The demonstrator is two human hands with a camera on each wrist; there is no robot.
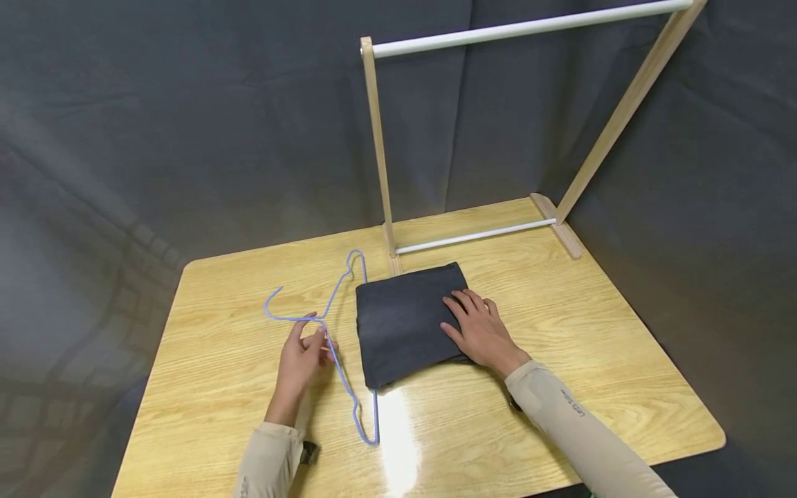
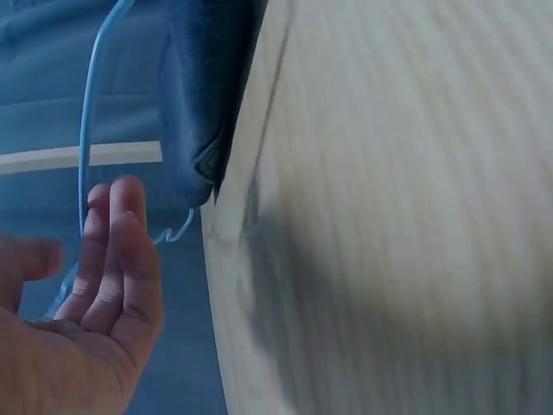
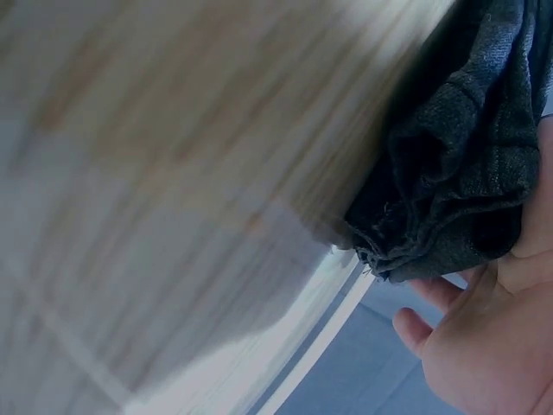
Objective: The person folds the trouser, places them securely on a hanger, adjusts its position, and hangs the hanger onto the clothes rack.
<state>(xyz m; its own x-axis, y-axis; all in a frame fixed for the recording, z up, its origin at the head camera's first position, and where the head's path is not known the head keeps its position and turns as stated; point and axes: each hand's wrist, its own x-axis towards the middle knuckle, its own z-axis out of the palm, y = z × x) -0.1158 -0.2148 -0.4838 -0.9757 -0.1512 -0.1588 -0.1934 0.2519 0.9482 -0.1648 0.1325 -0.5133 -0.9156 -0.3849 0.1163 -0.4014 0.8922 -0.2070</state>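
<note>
In the head view a light purple wire clothes hanger [image 1: 341, 366] stands at the left side of a folded dark garment [image 1: 407, 325]. Its bottom bar is hidden along the garment's edge. My left hand [image 1: 301, 356] holds the hanger at its neck, below the hook, thumb and index finger at the wire. The other fingers [image 2: 134, 277] extend past it in the left wrist view. On the garment's right side rests my right hand [image 1: 482, 332], fingers spread and laid flat on top. Up close in the right wrist view, the cloth [image 3: 467, 164] looks like dark denim in layers with frayed ends.
Behind the garment a rack with wooden posts [image 1: 376, 138] and a white top rail [image 1: 529, 28] stands on the wooden table [image 1: 218, 360]. A white lower bar [image 1: 476, 236] joins the posts near the tabletop. Dark grey curtains [image 1: 218, 124] surround the back and sides.
</note>
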